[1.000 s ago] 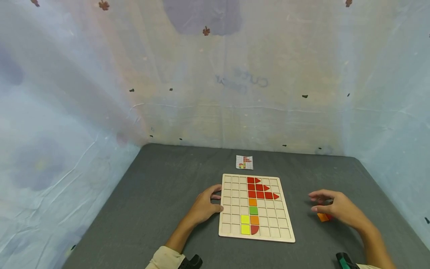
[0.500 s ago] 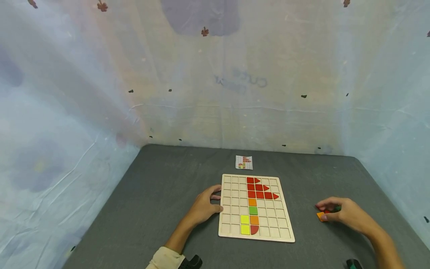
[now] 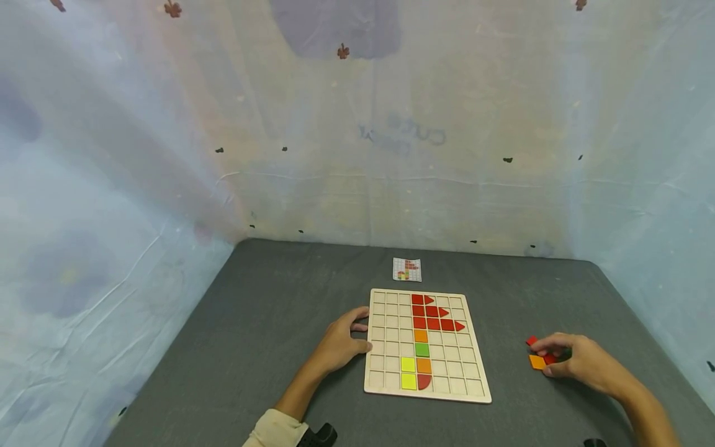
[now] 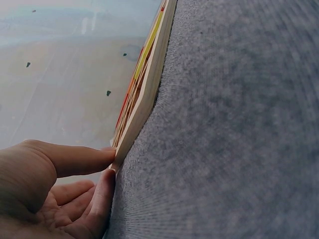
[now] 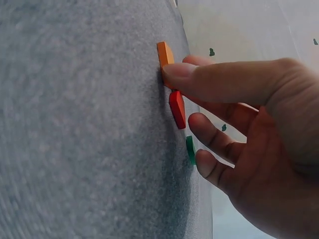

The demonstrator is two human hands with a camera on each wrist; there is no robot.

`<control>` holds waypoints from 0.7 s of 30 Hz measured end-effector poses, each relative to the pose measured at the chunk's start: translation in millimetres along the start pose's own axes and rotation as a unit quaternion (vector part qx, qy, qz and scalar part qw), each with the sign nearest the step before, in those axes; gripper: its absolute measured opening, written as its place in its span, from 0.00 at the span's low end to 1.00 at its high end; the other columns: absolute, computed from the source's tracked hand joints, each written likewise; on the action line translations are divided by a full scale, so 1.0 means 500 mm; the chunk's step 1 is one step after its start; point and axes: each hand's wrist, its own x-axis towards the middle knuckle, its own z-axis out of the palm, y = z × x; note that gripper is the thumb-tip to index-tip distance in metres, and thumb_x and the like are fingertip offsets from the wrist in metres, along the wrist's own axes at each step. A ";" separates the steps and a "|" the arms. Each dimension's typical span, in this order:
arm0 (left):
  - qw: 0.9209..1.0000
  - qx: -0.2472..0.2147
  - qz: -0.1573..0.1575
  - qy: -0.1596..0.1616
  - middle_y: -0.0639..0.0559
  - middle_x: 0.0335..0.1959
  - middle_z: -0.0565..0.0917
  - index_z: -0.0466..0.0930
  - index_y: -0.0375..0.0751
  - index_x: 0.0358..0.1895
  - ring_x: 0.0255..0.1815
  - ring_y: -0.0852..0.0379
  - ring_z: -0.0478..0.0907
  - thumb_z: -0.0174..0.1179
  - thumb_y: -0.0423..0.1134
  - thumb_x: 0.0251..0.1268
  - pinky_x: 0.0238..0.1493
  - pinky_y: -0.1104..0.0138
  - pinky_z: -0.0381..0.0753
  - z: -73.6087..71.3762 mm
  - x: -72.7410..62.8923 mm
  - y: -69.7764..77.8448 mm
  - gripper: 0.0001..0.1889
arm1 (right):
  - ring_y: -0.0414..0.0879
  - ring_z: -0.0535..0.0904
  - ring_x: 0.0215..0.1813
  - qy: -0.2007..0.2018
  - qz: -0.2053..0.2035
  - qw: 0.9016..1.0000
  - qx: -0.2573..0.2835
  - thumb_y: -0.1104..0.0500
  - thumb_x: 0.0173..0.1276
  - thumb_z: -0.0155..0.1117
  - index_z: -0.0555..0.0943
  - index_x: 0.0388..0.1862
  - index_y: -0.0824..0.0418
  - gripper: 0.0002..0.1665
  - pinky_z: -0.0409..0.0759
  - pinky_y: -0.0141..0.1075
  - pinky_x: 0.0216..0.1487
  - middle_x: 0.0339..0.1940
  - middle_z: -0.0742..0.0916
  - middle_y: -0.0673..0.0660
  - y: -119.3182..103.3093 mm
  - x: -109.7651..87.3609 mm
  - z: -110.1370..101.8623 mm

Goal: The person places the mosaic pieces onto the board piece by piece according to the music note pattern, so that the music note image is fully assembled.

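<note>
A pale wooden grid board (image 3: pixel 385 341) lies on the dark cloth, set with red, orange, green and yellow flat tiles. Along its left edge rests my left hand (image 3: pixel 337 343), thumb and fingers apart; the left wrist view has the thumb tip against the board's wooden side (image 4: pixel 144 107). To the right of the board, my right hand (image 3: pixel 583 360) is low over a few loose tiles. Its thumb overlaps an orange square tile (image 5: pixel 163 56) in the right wrist view. A red tile (image 5: pixel 176 109) and a green tile (image 5: pixel 190 149) stay on the cloth beside its relaxed fingers.
Behind the board lies a small printed card (image 3: pixel 407 270) with a coloured grid pattern. Another red tile (image 3: pixel 532 341) sits beyond the right fingertips. A pale patterned curtain (image 3: pixel 357 186) hangs round the dark cloth-covered table (image 3: pixel 268 298).
My right hand has lowered and shifted slightly right over the loose tiles, uncovering the orange tile and a red one beyond it. My left hand and the board have stayed put.
</note>
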 end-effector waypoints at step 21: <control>1.000 0.004 -0.003 0.002 0.43 0.75 0.76 0.69 0.38 0.79 0.67 0.43 0.81 0.70 0.29 0.62 0.57 0.54 0.82 0.000 -0.001 0.000 0.39 | 0.31 0.74 0.38 0.025 -0.003 0.998 -0.065 0.53 0.63 0.80 0.91 0.48 0.59 0.17 0.76 0.33 0.37 0.44 0.87 0.50 -0.005 0.010 0.013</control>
